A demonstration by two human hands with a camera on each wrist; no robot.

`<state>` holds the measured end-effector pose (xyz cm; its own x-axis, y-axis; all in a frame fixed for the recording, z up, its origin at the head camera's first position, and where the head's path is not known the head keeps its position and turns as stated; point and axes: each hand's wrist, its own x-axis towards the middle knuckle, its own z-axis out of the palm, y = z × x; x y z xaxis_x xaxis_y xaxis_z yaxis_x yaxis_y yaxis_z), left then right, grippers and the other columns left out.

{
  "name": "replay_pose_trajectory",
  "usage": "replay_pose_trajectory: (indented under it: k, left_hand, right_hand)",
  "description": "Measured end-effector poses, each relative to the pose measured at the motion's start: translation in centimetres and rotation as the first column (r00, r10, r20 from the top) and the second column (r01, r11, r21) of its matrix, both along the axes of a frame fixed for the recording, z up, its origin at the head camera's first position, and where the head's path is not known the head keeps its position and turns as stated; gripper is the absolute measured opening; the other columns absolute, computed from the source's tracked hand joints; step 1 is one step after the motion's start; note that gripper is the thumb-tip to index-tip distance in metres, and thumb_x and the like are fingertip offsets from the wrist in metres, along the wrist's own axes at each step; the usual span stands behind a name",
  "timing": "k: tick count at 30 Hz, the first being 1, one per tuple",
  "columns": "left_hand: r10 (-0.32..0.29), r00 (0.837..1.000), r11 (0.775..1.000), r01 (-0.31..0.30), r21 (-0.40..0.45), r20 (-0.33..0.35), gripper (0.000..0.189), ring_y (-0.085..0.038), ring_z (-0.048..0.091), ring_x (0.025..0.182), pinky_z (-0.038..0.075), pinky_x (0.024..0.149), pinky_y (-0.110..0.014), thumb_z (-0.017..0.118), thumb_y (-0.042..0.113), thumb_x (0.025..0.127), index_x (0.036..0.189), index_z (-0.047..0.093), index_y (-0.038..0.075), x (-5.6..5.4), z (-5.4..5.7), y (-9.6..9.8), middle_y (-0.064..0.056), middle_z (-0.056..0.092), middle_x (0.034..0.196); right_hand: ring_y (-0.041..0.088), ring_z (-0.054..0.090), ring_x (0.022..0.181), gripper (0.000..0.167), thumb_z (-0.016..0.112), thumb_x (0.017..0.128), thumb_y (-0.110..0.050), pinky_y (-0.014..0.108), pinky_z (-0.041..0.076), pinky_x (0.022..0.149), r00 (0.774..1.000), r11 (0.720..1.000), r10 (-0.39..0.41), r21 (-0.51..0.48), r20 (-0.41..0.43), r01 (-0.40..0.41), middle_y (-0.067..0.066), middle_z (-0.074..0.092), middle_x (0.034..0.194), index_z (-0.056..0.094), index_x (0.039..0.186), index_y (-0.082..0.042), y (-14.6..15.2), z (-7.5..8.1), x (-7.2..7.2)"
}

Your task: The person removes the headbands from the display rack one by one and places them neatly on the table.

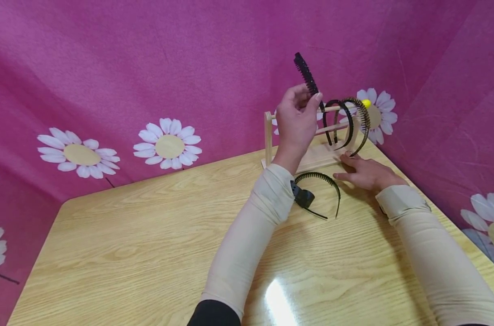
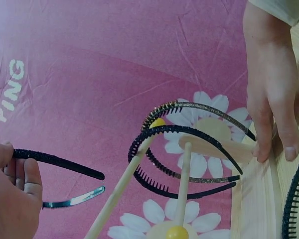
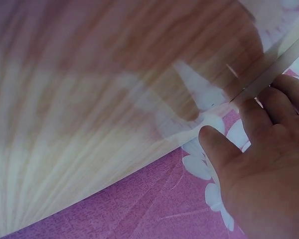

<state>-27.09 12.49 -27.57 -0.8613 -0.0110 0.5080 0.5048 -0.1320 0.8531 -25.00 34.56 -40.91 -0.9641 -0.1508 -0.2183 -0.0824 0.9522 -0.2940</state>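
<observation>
My left hand [image 1: 296,115] pinches a black toothed headband [image 1: 306,73], raised over the wooden rack [image 1: 268,142]. In the left wrist view the two ends of that headband [image 2: 65,163] point towards the rack's upper bar [image 2: 114,196], apart from it. A black headband [image 2: 187,130] and a brown-gold headband [image 2: 212,109] hang on this bar. My right hand [image 1: 369,174] touches the rack's base at its right end, fingers extended. In the right wrist view the right hand [image 3: 264,159] lies along a pale edge.
Another black toothed headband [image 1: 318,175] lies on the wooden table [image 1: 149,235] in front of the rack, partly behind my left wrist. Yellow caps [image 1: 366,103] tip the rack's bars. A pink cloth [image 1: 214,68] with white daisies hangs behind and beside the table.
</observation>
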Motion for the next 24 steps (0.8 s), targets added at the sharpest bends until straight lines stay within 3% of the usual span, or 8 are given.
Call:
replay_pose_trajectory:
  k: [6,12,19,24]
  left_hand:
    - [-0.095,0.995,0.988,0.092,0.12,0.021,0.019,-0.01,0.062,0.081,0.056,0.078,-0.021,0.07,-0.003,0.092,0.107,0.06,-0.006,0.1,-0.1,-0.2,-0.014,0.067,0.093]
    - [-0.164,0.985,0.976,0.154,0.155,0.05,0.019,-0.009,0.062,0.079,0.056,0.073,-0.021,0.07,-0.003,0.092,0.107,0.06,-0.007,0.2,0.0,-0.3,-0.011,0.067,0.093]
    - [-0.258,0.963,0.952,0.238,0.194,0.082,0.02,-0.011,0.063,0.079,0.059,0.08,-0.03,0.067,-0.007,0.093,0.112,0.061,-0.012,0.7,0.1,-0.6,-0.016,0.068,0.095]
    - [-0.32,0.933,0.926,0.272,0.263,0.163,0.025,-0.01,0.063,0.08,0.06,0.081,-0.033,0.065,-0.01,0.093,0.116,0.06,-0.016,1.1,0.2,-1.1,-0.015,0.068,0.095]
  right_hand:
    - [0.063,0.031,0.132,0.089,0.044,0.096,-0.07,0.074,0.039,0.093,1.0,1.0,0.004,0.006,0.001,-0.004,0.024,0.017,0.162,0.019,0.161,-0.013,-0.2,0.1,-0.1]
    - [0.062,0.033,0.132,0.089,0.046,0.096,-0.067,0.073,0.039,0.094,1.0,1.0,0.006,0.003,0.001,-0.006,0.025,0.018,0.162,0.021,0.161,-0.012,-0.3,0.2,0.0]
    - [0.062,0.031,0.133,0.09,0.05,0.095,-0.067,0.072,0.038,0.096,1.0,1.0,0.005,-0.001,0.002,-0.005,0.026,0.017,0.161,0.02,0.161,-0.012,-0.3,0.1,0.0]
    - [0.062,0.032,0.132,0.092,0.052,0.094,-0.067,0.073,0.039,0.095,1.0,1.0,0.008,0.004,-0.008,-0.008,0.026,0.017,0.161,0.02,0.161,-0.012,-0.2,0.2,0.1]
